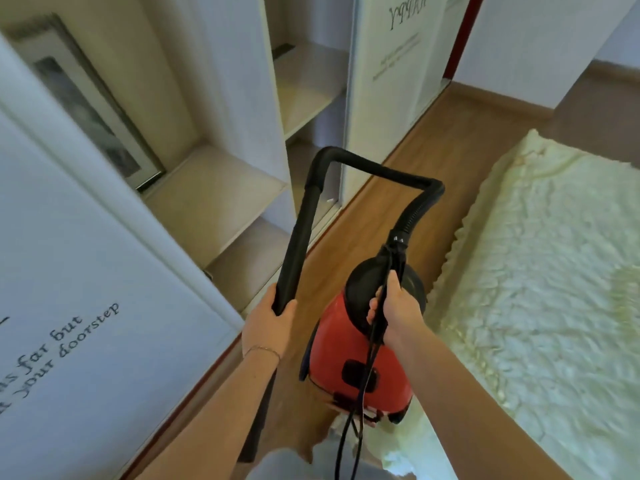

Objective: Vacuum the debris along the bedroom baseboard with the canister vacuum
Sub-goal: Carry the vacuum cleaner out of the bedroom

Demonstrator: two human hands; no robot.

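Observation:
A red canister vacuum (349, 355) with a black front end hangs above the wooden floor, carried in front of me. My right hand (394, 306) grips its black handle together with the black power cord (353, 420), which dangles down past the canister. My left hand (270, 323) is closed around the black wand tube (298, 237). The wand rises, bends, and joins the black hose (384, 171) that loops back to the canister's front. No debris is visible along the base of the wardrobe.
An open wardrobe with pale shelves (214, 181) and sliding doors with printed text (69, 271) fills the left. A framed picture (86, 98) leans on a shelf. A cream ruffled bedspread (540, 271) covers the bed on the right. A strip of wooden floor (415, 147) runs between them.

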